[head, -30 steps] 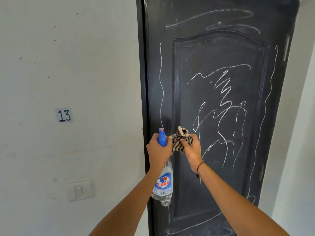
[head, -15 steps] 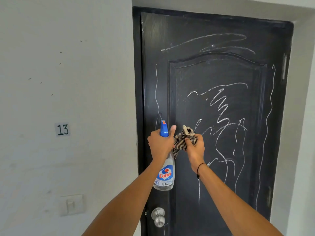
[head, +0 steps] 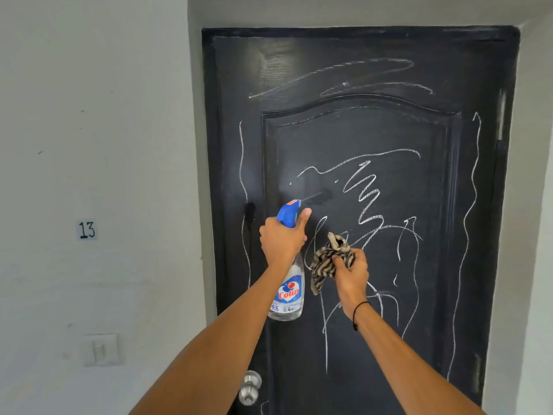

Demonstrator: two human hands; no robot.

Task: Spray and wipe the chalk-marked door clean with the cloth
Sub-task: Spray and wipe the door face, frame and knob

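The black panelled wooden door (head: pixel 359 130) fills the middle and right of the head view, standing shut in its grey frame. White chalk scribbles (head: pixel 363 190) cover it: a flat loop near the top at 12 o'clock, a zigzag on the raised centre panel, and wavy lines running down both side rails at 9 and 3 o'clock.

Just below the zigzag, at about 7 o'clock from it, the left hand (head: pixel 282 239) grips the neck of a clear plastic spray bottle with a blue trigger head and a red-and-blue label (head: pixel 288 292), fingers wrapped round it and the thumb raised beside the nozzle. The nozzle points up toward 1 o'clock at the door panel, with a dark blurred streak just ahead of it.

At 3 o'clock from the bottle, close beside it, the right hand (head: pixel 350 269) clutches a bunched brown-and-cream striped cloth (head: pixel 324 262), fingers curled tight round it; a tail hangs down at 7 o'clock. A thin black band (head: pixel 357 314) circles that wrist.

At 6 o'clock from the bottle sits a round silver doorknob (head: pixel 250 387). On the pale wall at 9 o'clock is a small label reading 13 (head: pixel 86 229), and below it a white light switch (head: pixel 102 350).
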